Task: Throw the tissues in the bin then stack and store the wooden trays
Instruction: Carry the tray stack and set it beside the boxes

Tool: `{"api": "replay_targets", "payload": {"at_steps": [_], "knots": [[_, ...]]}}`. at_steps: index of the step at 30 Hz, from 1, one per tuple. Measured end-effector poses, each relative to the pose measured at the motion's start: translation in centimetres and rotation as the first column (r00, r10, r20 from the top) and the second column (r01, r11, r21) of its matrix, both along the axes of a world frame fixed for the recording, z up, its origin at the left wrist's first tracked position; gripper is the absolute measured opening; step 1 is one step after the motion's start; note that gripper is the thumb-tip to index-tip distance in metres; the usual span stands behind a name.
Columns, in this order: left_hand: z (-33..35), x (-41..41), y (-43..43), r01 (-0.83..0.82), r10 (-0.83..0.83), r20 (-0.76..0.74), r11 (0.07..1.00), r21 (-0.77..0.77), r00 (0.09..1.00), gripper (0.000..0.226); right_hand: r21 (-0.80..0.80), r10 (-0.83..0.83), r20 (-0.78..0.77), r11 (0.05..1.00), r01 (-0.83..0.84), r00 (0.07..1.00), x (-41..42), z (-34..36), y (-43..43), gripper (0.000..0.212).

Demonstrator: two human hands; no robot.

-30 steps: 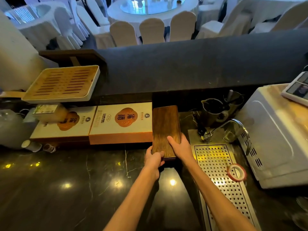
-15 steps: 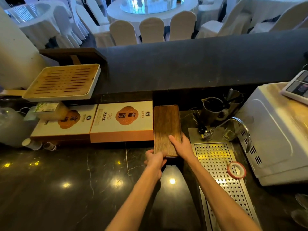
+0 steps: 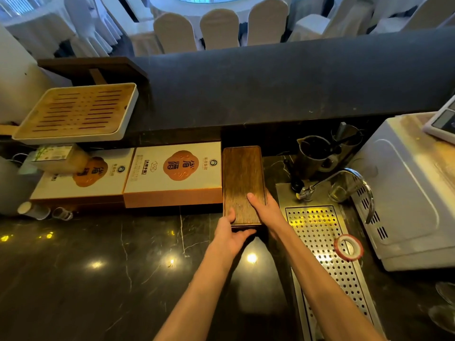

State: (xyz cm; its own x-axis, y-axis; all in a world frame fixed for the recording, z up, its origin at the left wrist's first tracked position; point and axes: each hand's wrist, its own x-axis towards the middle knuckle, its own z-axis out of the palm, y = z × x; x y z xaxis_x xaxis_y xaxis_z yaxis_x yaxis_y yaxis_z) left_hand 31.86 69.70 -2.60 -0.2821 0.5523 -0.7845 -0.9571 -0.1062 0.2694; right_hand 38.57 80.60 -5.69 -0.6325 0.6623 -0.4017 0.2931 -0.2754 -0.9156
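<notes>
A dark brown stack of wooden trays (image 3: 242, 178) lies on the black marble counter, lengthwise away from me, against the orange-and-white boxes. My left hand (image 3: 230, 233) holds its near left corner, thumb on top and fingers under the front edge. Along the near right edge, my right hand (image 3: 267, 214) lies with its fingers flat on the top tray. No tissues or bin are in view.
Two orange-and-white gift boxes (image 3: 172, 173) lie left of the trays. A slatted bamboo tea tray (image 3: 73, 113) sits raised at left. A perforated steel drain (image 3: 325, 244) with a tape roll (image 3: 348, 247), a tap (image 3: 344, 178), metal jugs (image 3: 317, 153) and a white appliance (image 3: 408, 188) stand at right.
The trays have slid slightly further back beside the boxes. My left hand has loosened from a fist at the near corner to an opener grip on it.
</notes>
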Motion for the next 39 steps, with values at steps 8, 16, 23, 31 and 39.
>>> {"api": "replay_targets", "payload": {"at_steps": [8,16,23,31,39], "knots": [[0.4,-0.8,1.7,-0.099,0.100,0.024,0.994,-0.043,0.995,0.037,-0.011,-0.003,-0.017,1.000,0.003,1.000,-1.0,-0.5,1.2,0.063],[0.4,-1.2,0.9,0.287,-0.404,-0.509,0.912,-0.295,0.760,0.044,-0.314,-0.109,-0.136,0.948,0.061,0.985,-1.4,-1.1,2.2,0.080],[-0.5,-0.7,-0.3,0.299,-0.598,-0.636,0.799,-0.523,0.488,0.091,-0.333,-0.088,-0.145,0.942,0.035,0.986,-1.6,-1.4,2.7,0.068],[0.9,-0.6,0.4,0.281,-0.504,-0.632,0.861,-0.425,0.589,0.066,-0.341,-0.142,-0.136,0.936,0.088,0.981,-1.8,-2.1,2.4,0.065],[1.9,-1.0,1.7,0.285,-0.549,-0.610,0.830,-0.480,0.571,0.065,-0.421,-0.181,-0.194,0.903,0.085,0.964,-1.4,-2.4,2.6,0.068]]}}
